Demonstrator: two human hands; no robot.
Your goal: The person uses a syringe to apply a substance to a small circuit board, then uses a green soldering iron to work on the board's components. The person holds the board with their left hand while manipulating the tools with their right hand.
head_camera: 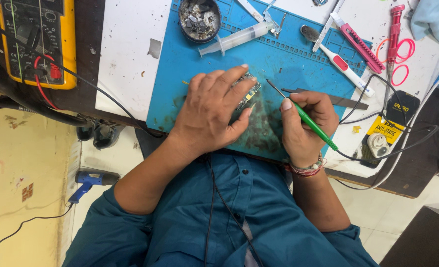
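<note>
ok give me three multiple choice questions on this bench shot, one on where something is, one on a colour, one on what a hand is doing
1. Where is the syringe?
A. on the blue mat, above the hands
B. on the floor
C. on the multimeter

2. What colour is the handle of the soldering iron?
A. red
B. green
C. black

3. What is the left hand doing?
A. hanging off the bench
B. gripping the syringe
C. resting on the circuit board, fingers spread

Answers:
1 A: it lies on the mat beside the round tin.
2 B: the shaft in the right hand is bright green.
3 C: the palm covers the board, pressing it to the mat.
</note>
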